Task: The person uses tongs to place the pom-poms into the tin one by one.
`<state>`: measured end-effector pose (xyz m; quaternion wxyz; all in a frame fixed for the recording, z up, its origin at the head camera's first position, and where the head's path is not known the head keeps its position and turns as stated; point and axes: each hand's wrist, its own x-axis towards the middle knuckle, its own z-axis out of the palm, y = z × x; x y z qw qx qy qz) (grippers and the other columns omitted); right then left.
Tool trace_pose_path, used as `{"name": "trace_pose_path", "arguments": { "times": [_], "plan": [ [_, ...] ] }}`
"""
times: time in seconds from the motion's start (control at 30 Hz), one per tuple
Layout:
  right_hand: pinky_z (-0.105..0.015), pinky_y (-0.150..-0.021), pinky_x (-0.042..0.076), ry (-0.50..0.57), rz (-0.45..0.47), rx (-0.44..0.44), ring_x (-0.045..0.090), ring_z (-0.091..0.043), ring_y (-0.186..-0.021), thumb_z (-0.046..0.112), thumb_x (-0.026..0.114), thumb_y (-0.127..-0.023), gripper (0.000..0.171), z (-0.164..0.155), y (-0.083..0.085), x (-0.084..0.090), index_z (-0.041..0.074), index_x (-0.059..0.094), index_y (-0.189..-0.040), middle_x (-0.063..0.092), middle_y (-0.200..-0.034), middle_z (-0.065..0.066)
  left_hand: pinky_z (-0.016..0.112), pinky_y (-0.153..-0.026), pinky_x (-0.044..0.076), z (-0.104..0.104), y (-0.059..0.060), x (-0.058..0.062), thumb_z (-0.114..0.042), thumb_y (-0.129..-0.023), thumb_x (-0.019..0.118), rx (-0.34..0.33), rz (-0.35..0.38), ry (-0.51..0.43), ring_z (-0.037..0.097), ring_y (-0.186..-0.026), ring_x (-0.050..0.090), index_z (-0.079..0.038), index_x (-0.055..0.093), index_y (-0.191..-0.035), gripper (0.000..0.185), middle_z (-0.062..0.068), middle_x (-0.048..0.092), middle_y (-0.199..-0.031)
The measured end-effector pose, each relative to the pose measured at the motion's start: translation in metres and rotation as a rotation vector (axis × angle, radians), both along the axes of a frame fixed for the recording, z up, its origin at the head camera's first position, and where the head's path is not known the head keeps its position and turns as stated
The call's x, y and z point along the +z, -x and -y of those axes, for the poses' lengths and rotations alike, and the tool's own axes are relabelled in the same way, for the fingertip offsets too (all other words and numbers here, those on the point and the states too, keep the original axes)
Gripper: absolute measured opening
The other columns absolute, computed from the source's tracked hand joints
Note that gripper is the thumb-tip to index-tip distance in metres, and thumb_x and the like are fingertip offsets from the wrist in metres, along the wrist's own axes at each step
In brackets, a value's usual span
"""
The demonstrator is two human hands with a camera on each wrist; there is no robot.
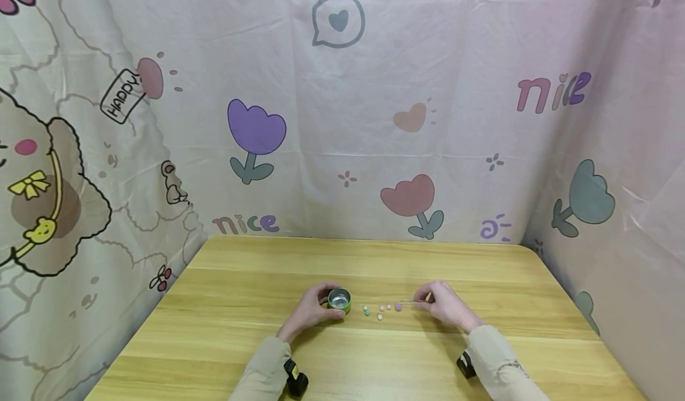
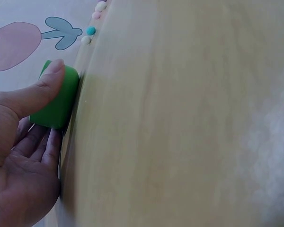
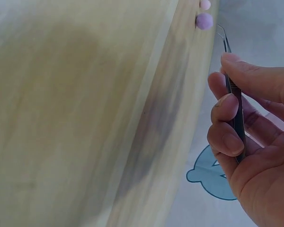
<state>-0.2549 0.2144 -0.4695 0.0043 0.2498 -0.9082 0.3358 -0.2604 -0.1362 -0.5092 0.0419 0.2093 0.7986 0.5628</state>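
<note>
My left hand [image 1: 313,309] grips a small round green tin [image 2: 62,103] that stands on the table with its silvery inside facing up. In the left wrist view the thumb lies along the tin's side and the fingers reach round below. My right hand [image 1: 443,306] holds a pair of thin metal tweezers [image 3: 238,125], pinched between thumb and curled fingers. Their bent tips are slightly apart, close beside a purple ball [image 3: 204,21]. Between the hands, several small pastel balls lie scattered, among them a teal ball [image 2: 91,30] and a pink ball [image 3: 205,4].
The wooden table [image 1: 257,270] runs back to a printed cloth backdrop [image 1: 332,91], which also hangs along both sides. A black wrist device [image 1: 296,379] sits at the left sleeve, another black device [image 1: 466,365] at the right sleeve.
</note>
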Motion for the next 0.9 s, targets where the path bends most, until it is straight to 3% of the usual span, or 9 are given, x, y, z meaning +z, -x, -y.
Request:
{"name": "trace_pose_path", "arguments": {
  "times": [0.9],
  "plan": [
    [-0.016, -0.059, 0.047, -0.019, 0.024, -0.024, 0.054, 0.000, -0.065, 0.009, 0.075, -0.088, 0.005, 0.0050, 0.0009, -0.0035, 0.003, 0.074, -0.087, 0.070, -0.078, 0.000, 0.053, -0.109, 0.049, -0.0008, -0.0002, 0.0006, -0.003, -0.078, 0.085, 0.002, 0.002, 0.003, 0.042, -0.121, 0.060, 0.009, 0.056, -0.130, 0.061, 0.028, 0.062, -0.128]
  ]
}}
